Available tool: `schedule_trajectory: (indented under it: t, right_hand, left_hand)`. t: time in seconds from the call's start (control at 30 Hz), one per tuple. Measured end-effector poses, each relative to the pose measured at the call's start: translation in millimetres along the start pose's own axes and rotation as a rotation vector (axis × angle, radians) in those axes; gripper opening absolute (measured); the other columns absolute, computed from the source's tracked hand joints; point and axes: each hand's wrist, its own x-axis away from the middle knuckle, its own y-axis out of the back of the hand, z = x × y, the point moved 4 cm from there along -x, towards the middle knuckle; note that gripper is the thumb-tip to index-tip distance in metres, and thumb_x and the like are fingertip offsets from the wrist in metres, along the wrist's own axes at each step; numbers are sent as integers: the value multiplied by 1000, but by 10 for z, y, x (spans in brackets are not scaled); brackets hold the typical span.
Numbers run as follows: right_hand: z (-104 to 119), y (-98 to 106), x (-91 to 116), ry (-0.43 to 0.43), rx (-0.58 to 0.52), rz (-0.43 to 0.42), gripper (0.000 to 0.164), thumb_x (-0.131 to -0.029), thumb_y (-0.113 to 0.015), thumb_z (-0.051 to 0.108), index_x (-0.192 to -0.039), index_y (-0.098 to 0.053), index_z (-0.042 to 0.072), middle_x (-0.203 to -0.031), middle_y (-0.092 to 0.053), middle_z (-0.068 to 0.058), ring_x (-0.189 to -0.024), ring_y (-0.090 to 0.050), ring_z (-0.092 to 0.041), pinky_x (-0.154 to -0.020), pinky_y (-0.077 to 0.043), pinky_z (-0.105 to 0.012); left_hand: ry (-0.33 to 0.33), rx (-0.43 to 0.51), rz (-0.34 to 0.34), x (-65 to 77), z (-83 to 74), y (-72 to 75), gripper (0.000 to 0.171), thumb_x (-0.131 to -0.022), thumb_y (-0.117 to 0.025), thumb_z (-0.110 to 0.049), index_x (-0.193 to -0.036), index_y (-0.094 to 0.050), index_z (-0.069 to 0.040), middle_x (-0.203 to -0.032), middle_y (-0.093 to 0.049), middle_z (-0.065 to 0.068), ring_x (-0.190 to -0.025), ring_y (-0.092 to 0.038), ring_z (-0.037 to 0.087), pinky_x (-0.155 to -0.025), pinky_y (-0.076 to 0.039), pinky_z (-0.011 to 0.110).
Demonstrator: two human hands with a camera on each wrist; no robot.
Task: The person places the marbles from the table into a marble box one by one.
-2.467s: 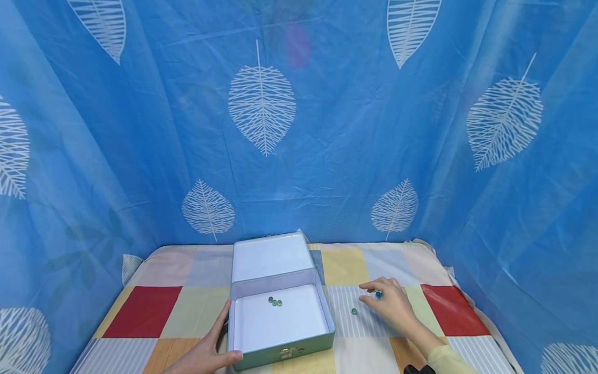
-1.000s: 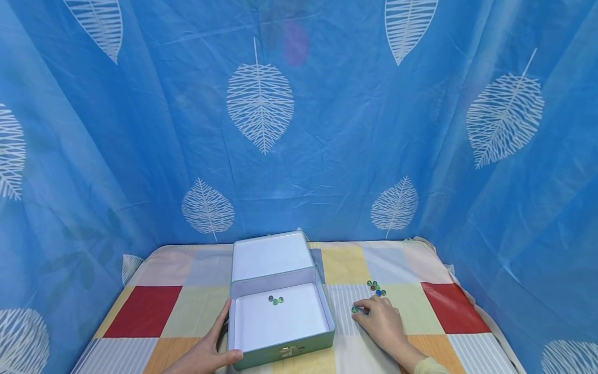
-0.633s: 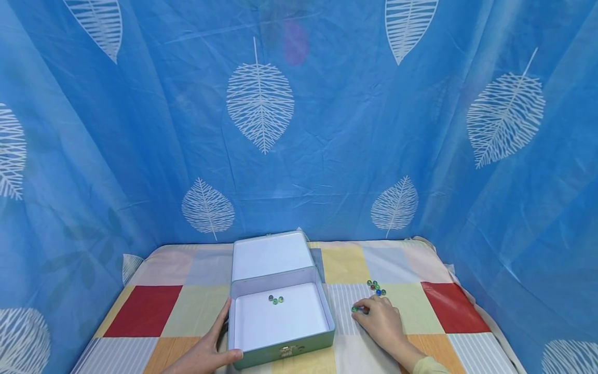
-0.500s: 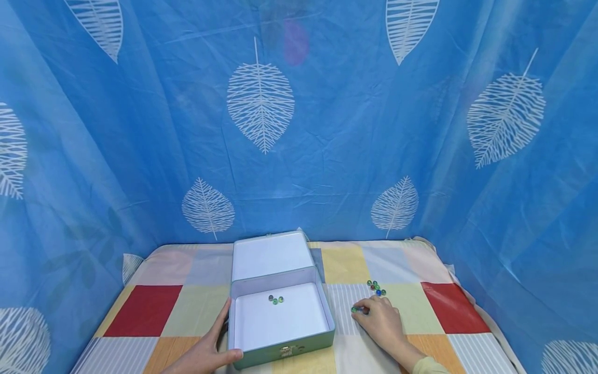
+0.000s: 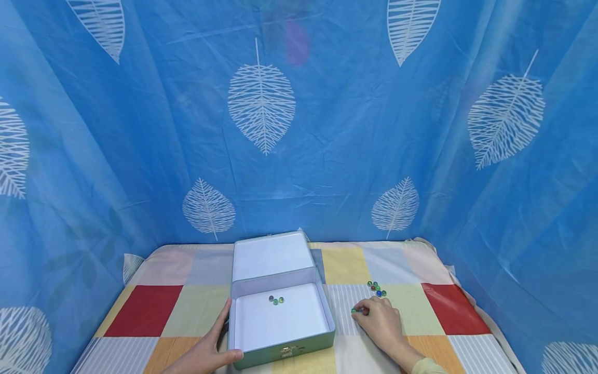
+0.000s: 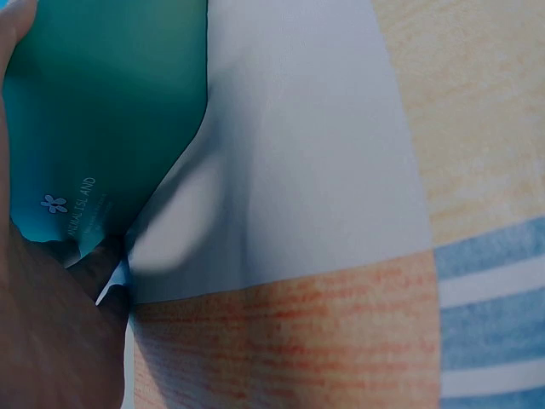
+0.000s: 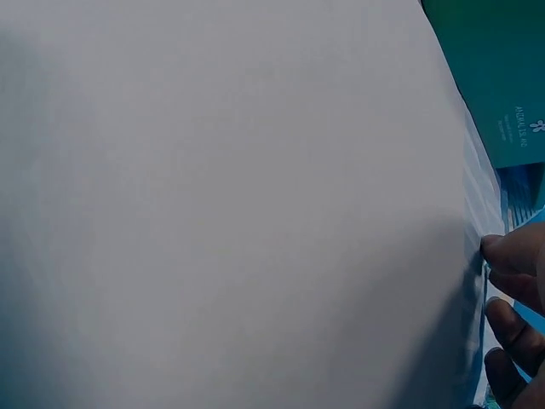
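In the head view my left hand (image 5: 205, 354) grips the front left corner of a green tin box (image 5: 299, 351), thumb at the front and fingers along the side wall. The left wrist view shows those fingers (image 6: 100, 264) against the green wall. The box lies with its lid (image 5: 273, 255) folded back, and three small glass marbles (image 5: 275, 301) sit on its white floor. To the right of the box my right hand (image 5: 384, 322) pinches a green marble (image 5: 353, 310) low over the striped cloth patch, the marble partly covered by the fingertips.
Several more marbles (image 5: 379, 293), green, red and blue, lie in a cluster just beyond the right hand. A patchwork cloth (image 5: 191, 314) covers the table. Blue leaf-print curtains (image 5: 327, 130) hang close around the back and sides.
My right hand has moved from the cluster, where a blue marble showed at its fingers, nearer to me and leftward onto the green marble. The blue marble now lies in the cluster.
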Motion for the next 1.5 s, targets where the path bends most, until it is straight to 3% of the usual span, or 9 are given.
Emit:
schedule_trajectory:
  t: [0.33, 0.53, 0.77, 0.97, 1.3, 1.5]
  right_hand:
    - [18, -3, 3, 23, 6, -18, 12, -80, -87, 27, -79, -75, 28, -73, -56, 16, -77, -50, -13, -64, -41, -41]
    - [49, 90, -64, 42, -45, -44, 8, -82, -85, 25, -84, -77, 26, -73, -56, 15, -79, -52, -14, -65, -39, -39]
    - [190, 258, -181, 72, -90, -90, 8, -84, -84, 26, -89, -78, 27, -79, -59, 15, -83, -53, -15, -71, -41, -43]
    - [339, 334, -308, 101, -166, -98, 9, -86, -84, 28, -92, -78, 31, -83, -60, 15, -84, -51, -16, -75, -35, -40]
    - [664, 335, -429, 228, -309, -107, 15, -83, -87, 22, -91, -77, 30, -91, -61, 17, -94, -53, -16, -85, -39, -44]
    - [879, 259, -461, 324, -339, -27, 15, -85, -85, 24, -93, -77, 34, -98, -60, 22, -101, -51, -11, -86, -45, -44]
  left_hand:
    - [-8, -3, 4, 3, 3, 0, 109, -96, -70, -43, -164, 14, -28, -167, -3, 24, -144, -15, 49, -106, -30, 77]
    - [-6, -7, 1, 3, 12, 2, 109, -96, -70, -45, -164, 13, -28, -167, -4, 24, -143, -17, 49, -106, -32, 76]
    - [-9, -4, 3, 4, 16, 6, 108, -96, -70, -44, -164, 13, -29, -167, -3, 24, -144, -15, 49, -106, -31, 76]
    - [-9, -4, 5, 5, 16, 8, 108, -96, -70, -43, -164, 13, -28, -167, -2, 24, -144, -14, 49, -106, -30, 77]
    - [-17, 10, 8, -6, 11, 3, 108, -96, -70, -44, -164, 13, -28, -167, -2, 24, -144, -13, 49, -106, -30, 77]
    - [-14, 25, 14, -21, 16, 4, 108, -96, -70, -45, -164, 14, -30, -167, -2, 23, -144, -12, 49, -106, -30, 77]
